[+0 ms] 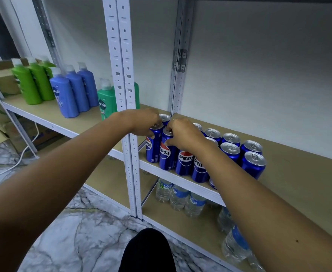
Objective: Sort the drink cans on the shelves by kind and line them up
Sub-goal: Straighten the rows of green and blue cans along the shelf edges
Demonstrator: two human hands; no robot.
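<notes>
At the shelf edge (180,178), your left hand (141,122) and right hand (182,132) are gripping two cans (166,152) by their tops (tightly packed); a bump could be toppling neighbours off.

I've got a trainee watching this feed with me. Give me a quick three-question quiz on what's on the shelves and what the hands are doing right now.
1. True or false: the left hand grips the top of a Pepsi can.
2. What stands on the shelf below the cans? A) water bottles B) shampoo bottles C) boxes
3. Fill in: the right hand holds the ____ can from the left in the front row.

Key: 1 true. 2 A, the water bottles. 3 second.
</notes>
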